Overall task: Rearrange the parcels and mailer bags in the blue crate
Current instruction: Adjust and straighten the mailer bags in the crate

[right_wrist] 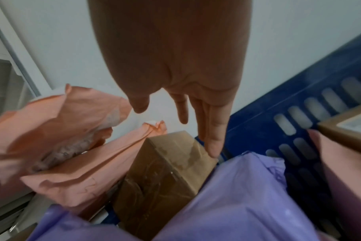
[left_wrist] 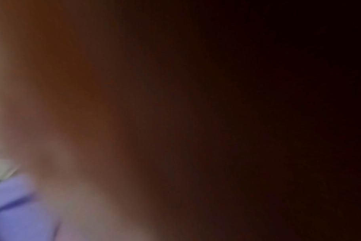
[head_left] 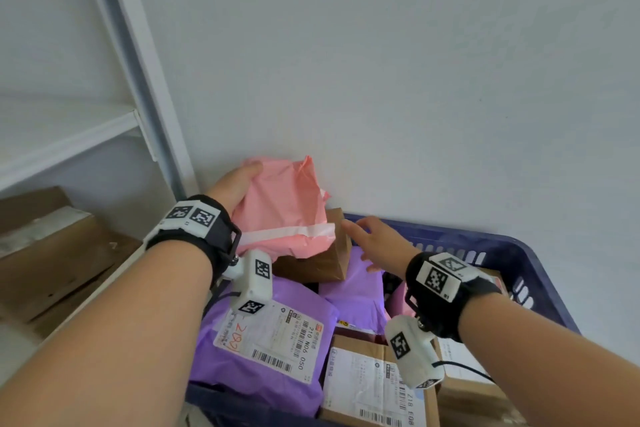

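Left hand grips pink mailer, raised over far left corner of blue crate. Right hand, fingers straight and loosely spread, touches small brown box beneath mailer. Purple mailers and labelled cartons crowd crate. White wall behind; shelf frame, cardboard at left.

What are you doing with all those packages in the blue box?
A person is sorting parcels in a blue crate. Their left hand holds a pink mailer bag up at the far end of the crate. Their right hand, fingers straight, reaches to a small brown box just under that bag and touches its corner. Purple mailer bags and more cardboard boxes with labels fill the rest.
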{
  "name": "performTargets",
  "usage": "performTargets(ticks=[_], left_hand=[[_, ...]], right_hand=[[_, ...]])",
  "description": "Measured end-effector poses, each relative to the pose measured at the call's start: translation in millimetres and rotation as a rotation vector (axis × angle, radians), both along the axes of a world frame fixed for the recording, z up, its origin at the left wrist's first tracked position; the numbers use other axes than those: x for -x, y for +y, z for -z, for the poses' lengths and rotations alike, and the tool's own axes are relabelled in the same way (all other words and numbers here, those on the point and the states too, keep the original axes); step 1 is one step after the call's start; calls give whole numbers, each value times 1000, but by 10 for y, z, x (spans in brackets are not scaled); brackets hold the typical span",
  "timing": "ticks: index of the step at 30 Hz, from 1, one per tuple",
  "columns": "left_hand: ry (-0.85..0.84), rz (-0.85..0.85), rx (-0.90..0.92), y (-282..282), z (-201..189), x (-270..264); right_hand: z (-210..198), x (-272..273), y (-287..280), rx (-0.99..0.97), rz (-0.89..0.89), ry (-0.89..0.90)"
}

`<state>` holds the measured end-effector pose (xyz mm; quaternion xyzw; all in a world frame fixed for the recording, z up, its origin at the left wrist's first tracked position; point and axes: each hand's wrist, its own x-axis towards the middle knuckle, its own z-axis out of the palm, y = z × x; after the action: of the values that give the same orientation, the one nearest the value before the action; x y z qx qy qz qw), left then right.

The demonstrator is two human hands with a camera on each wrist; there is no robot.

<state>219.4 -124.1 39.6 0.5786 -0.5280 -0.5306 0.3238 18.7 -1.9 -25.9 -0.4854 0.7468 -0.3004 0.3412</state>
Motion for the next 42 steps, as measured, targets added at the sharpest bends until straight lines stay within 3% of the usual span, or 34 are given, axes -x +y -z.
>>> performTargets(ticks=[6, 12, 19, 22, 24, 26, 32, 38, 42], left_hand=[[-209, 168, -120, -22, 124, 6], [-327, 182, -132, -102, 155, 20], [-296, 226, -73, -102, 132, 11], [-219, 252, -73, -4, -30, 81], [-203, 237, 41, 65, -181, 178], [-207, 236, 165, 110, -326, 303], [-221, 434, 65, 425, -544, 784], [-136, 683, 61, 992, -564, 1611], [-161, 820, 39, 1301, -410, 2014]], right_hand=[[156, -122, -266, -183, 40, -287], [120, -117, -327, -225, 106, -683], [328, -322, -506, -138, 280, -622], [388, -315, -566, -68, 274, -591], [283, -308, -500, -23, 260, -623], [97, -284, -343, 27, 270, -642], [-216, 113, 215, 169, 377, -627], [-189, 711, 1011, 311, 680, -567], [-35, 964, 1523, 309, 695, -522]])
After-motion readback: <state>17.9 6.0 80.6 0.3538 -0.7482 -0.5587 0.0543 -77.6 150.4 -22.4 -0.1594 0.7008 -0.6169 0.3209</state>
